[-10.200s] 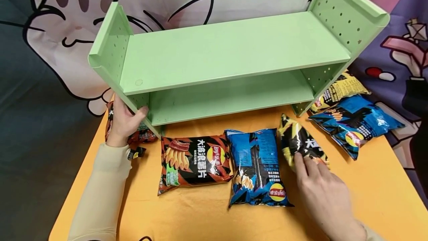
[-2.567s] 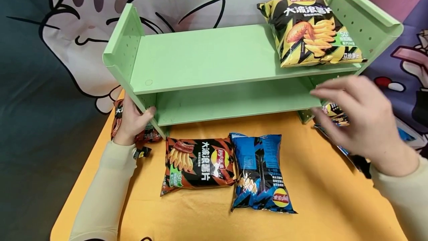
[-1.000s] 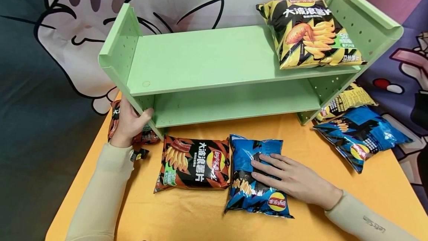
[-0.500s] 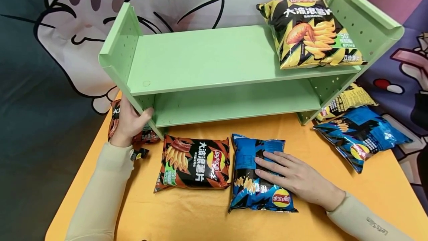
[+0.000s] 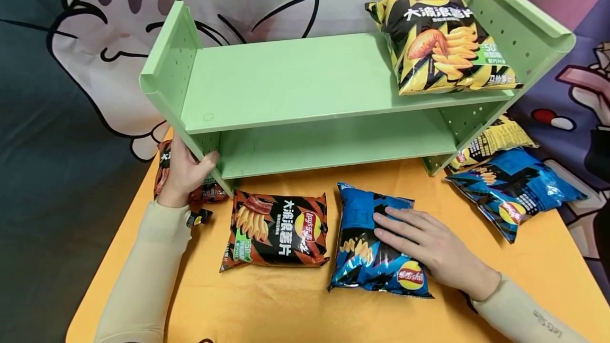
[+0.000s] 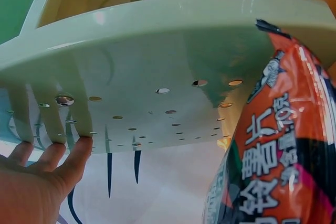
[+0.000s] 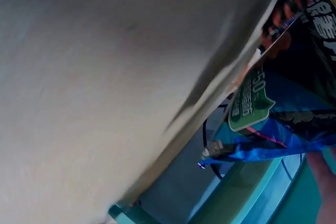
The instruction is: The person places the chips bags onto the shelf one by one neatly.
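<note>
A pale green two-tier shelf rack [image 5: 295, 83] stands on the table. My left hand [image 5: 187, 176] grips its left side panel, thumb at the front edge and fingers against the perforated outer face. Right beside that hand lies a red-and-black bag of potato chips [image 6: 281, 145]. My right hand [image 5: 429, 245] lies over the right side of a blue bag of potato chips [image 5: 355, 242], several fingers stretched across its top; the thumb is hidden. In the right wrist view the blue bag's printed underside shows, tilted off the table. A red bag of potato chips [image 5: 281, 232] lies just left of it.
A yellow-and-black chip bag [image 5: 440, 49] leans on the upper shelf's right end. Another yellow bag [image 5: 500, 139] and a blue bag [image 5: 517, 189] lie right of the rack. The orange tablecloth [image 5: 267, 300] reaches the table edges; a printed curtain [image 5: 109, 68] hangs behind.
The yellow bag has gone from the table to the upper shelf. My right hand has since come onto the blue bag, which has shifted right, away from the red bag, and turned slightly.
</note>
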`<state>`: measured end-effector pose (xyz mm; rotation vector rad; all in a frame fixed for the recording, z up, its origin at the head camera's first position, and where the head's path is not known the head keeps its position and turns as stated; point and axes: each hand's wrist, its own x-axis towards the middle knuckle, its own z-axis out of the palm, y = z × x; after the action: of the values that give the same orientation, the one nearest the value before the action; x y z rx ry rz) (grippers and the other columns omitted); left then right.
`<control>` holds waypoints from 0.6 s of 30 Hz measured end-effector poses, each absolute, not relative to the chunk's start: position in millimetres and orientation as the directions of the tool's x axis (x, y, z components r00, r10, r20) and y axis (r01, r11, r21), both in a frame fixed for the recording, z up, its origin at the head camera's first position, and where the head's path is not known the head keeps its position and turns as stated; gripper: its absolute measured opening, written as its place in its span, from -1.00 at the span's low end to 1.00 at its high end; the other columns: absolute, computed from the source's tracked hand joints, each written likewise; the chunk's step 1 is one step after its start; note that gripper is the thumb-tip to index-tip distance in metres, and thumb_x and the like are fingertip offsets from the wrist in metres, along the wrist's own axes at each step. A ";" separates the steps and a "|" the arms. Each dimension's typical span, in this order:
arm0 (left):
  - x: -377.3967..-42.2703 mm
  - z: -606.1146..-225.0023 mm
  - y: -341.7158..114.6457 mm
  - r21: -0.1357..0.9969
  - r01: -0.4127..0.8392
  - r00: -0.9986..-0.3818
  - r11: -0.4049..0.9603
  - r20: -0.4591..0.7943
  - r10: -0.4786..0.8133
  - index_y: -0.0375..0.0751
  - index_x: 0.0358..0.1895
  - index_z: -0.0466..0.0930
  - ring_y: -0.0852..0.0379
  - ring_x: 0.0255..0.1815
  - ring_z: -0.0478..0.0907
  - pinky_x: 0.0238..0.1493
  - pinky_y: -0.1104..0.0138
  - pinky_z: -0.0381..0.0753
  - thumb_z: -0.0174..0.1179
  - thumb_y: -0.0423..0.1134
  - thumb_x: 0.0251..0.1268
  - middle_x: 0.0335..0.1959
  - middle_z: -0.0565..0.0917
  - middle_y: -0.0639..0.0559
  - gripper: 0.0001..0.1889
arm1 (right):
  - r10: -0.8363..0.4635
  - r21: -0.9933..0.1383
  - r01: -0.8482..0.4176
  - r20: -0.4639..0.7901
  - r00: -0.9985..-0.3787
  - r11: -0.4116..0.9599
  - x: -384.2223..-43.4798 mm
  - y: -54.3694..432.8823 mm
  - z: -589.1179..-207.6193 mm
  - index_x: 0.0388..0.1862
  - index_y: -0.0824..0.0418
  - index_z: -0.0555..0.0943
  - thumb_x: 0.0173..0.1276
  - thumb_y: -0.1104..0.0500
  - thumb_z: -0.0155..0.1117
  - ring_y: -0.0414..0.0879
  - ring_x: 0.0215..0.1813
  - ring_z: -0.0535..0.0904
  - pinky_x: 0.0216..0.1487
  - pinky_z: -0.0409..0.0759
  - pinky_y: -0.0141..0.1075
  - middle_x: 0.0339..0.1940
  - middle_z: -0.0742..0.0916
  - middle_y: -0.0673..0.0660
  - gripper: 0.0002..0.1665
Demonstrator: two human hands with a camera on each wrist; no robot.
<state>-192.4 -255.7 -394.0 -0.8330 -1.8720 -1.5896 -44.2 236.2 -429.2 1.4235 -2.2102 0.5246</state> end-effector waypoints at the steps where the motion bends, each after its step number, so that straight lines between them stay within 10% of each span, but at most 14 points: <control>1: -192.3 -393.9 -255.6 0.653 0.749 -0.662 0.113 0.741 0.110 -0.48 0.41 0.30 0.02 0.23 0.45 0.45 0.18 0.32 0.17 -0.36 -0.22 0.26 0.55 -0.02 -0.12 | -0.717 -0.101 -0.915 0.590 -0.371 0.390 -44.8 235.7 -427.1 0.33 0.29 0.62 0.70 0.30 -0.30 0.20 0.38 0.55 0.64 0.19 -0.21 0.34 0.66 0.32 -0.46; 12: -192.2 -393.9 -255.9 0.663 0.742 -0.671 0.104 0.734 0.108 -0.47 0.41 0.30 0.02 0.23 0.45 0.43 0.20 0.33 0.16 -0.40 -0.21 0.26 0.54 -0.01 -0.14 | -0.450 -0.643 -0.758 0.646 -0.616 0.115 -42.9 241.4 -414.2 0.35 0.68 0.40 0.63 0.36 -0.10 -0.02 0.51 0.48 0.53 0.32 -0.36 0.43 0.59 0.35 -0.52; 18: -192.0 -395.1 -255.5 0.665 0.741 -0.672 0.093 0.733 0.106 -0.48 0.40 0.31 0.03 0.21 0.45 0.42 0.21 0.34 0.16 -0.42 -0.21 0.25 0.55 -0.01 -0.15 | -0.342 -0.776 -0.630 0.587 -0.734 0.019 -38.1 256.7 -421.6 0.39 0.56 0.43 0.44 0.32 0.21 -0.25 0.31 0.56 0.32 0.42 -0.50 0.35 0.66 0.05 -0.42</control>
<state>-192.0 -255.5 -395.1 -0.8287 -1.8646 -1.6204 -38.1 256.7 -421.6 1.0092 -2.0592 1.7827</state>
